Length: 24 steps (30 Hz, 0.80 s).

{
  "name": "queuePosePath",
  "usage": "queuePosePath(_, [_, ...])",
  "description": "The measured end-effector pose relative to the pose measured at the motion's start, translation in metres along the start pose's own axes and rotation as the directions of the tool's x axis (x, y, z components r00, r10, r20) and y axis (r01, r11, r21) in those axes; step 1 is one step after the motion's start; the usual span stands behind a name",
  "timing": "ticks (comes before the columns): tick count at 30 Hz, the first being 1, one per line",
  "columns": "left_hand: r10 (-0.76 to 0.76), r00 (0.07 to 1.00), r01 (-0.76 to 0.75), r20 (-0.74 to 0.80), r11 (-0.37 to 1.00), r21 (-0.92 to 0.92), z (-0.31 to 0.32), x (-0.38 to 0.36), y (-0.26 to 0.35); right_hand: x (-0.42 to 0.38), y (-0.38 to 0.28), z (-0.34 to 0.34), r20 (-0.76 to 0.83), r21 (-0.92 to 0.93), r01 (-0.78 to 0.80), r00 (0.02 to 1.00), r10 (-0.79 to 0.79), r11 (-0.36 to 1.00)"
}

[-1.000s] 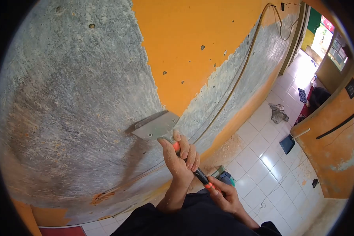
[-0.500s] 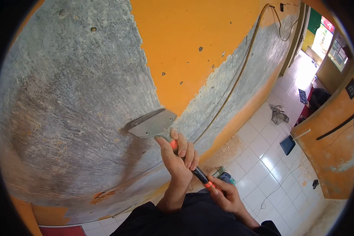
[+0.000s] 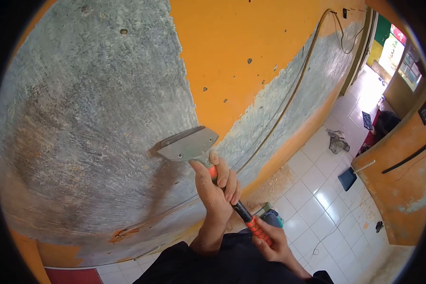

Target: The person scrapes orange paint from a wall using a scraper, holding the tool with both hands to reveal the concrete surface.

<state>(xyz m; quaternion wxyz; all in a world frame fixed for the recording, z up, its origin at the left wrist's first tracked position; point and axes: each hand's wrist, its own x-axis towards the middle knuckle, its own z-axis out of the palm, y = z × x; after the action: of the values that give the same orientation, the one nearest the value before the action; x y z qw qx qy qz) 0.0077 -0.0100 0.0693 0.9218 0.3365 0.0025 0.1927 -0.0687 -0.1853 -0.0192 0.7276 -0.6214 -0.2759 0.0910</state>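
Note:
A long-handled wall scraper [image 3: 189,145] with a wide metal head lies against the wall, its blade near the lower tip of the orange paint [image 3: 227,57]. My left hand [image 3: 214,189] is closed around the handle just below the head, thumb along one side. Lower down, my right hand [image 3: 272,240] grips the orange ribbed end of the handle [image 3: 259,230]. Between my hands a black stretch of handle shows. Rough grey wall [image 3: 109,94] surrounds the scraper on the left and below. Small chipped holes dot the orange patch.
A brown hose or cable [image 3: 298,78] hangs along the wall on the right. Dust and flakes [image 3: 274,184] lie at the wall's foot. A green-and-blue tool [image 3: 271,217], a dustpan [image 3: 347,179] and a crumpled bag [image 3: 337,142] are on the tiled floor [image 3: 312,208]. A doorway stands beyond.
The view has shifted slightly, and the scraper head appears a little higher and further right. My right hand sits lower on the handle, with more of the orange grip showing.

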Motion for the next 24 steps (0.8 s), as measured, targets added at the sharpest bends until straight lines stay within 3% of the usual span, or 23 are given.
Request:
queuePosePath(4, [-0.010,1.000,0.010,0.002,1.000,0.008,-0.004,0.001,0.002,0.002,0.020,0.007,-0.060,-0.140,0.216,0.972,-0.226,0.966])
queuePosePath(7, [-0.023,1.000,0.023,-0.002,0.999,0.026,0.008,0.004,0.008,0.006,0.005,0.001,-0.043,-0.041,0.092,0.995,-0.094,0.995])
queuePosePath(10, [-0.063,0.998,0.064,-0.024,0.997,0.053,0.001,-0.002,0.007,0.000,0.001,0.007,-0.069,0.031,0.075,0.995,-0.073,0.997])
queuePosePath(18, [-0.065,0.997,0.065,-0.032,0.998,0.002,0.003,0.001,0.004,0.001,-0.011,-0.003,-0.018,-0.066,0.056,0.998,-0.058,0.996])
queuePosePath(20, [-0.009,0.984,0.046,0.179,0.978,-0.204,-0.006,0.004,0.001,0.003,-0.015,-0.004,-0.010,-0.071,0.050,0.999,-0.051,0.996])
queuePosePath(24, [0.003,0.984,0.038,0.178,0.973,-0.228,-0.001,0.002,-0.001,0.004,-0.022,-0.009,-0.003,-0.091,0.041,0.999,-0.042,0.995])
